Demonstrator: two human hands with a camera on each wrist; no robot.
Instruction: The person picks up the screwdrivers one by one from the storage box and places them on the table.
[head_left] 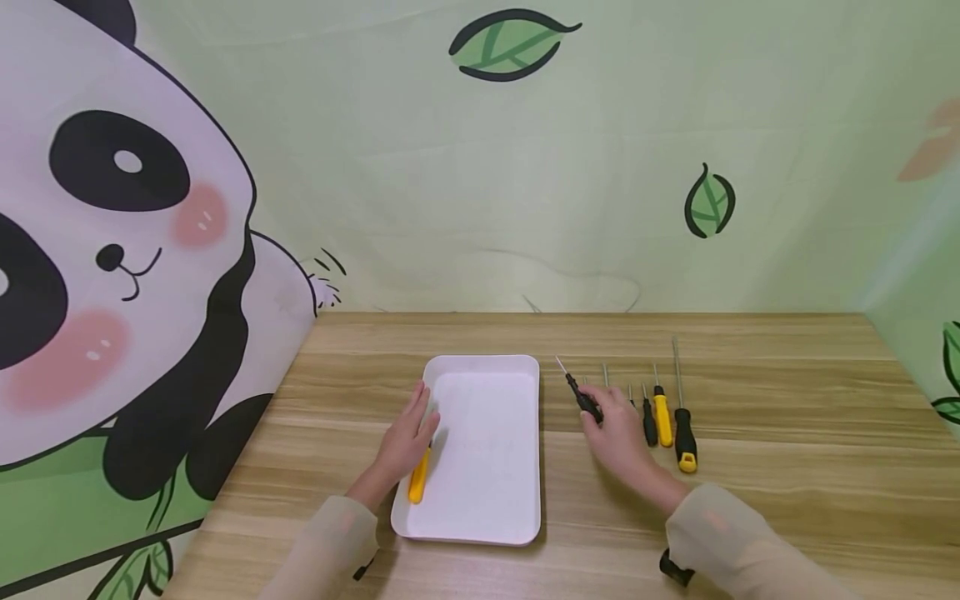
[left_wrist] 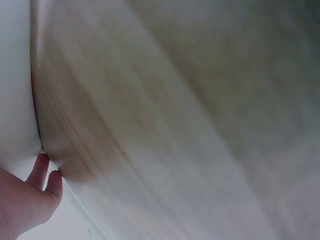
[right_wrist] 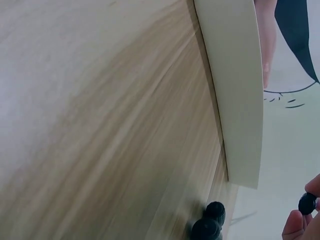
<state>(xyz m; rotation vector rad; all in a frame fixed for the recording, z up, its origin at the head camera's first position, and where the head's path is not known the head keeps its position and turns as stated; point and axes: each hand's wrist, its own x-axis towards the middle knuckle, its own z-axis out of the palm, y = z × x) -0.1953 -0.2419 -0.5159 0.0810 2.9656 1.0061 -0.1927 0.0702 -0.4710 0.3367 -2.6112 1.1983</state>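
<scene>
A white rectangular tray [head_left: 487, 467] lies on the wooden table, and my left hand [head_left: 407, 435] touches its left rim with fingers extended. Inside the tray, along that side, is a tool with a yellow handle [head_left: 418, 483]; its upper part is hidden by my left hand. To the right of the tray, my right hand [head_left: 618, 433] grips a black-handled screwdriver [head_left: 583, 398], its thin shaft pointing up and left. The right wrist view shows the end of its black handle [right_wrist: 307, 203] between thumb and fingers.
Right of my right hand stand in a row a small black screwdriver [head_left: 649, 423], a yellow screwdriver [head_left: 663, 421] and a long black-and-yellow one [head_left: 684, 433]. Several more shafts show partly behind the hand. A printed panda curtain [head_left: 420, 208] hangs beyond the table's back edge.
</scene>
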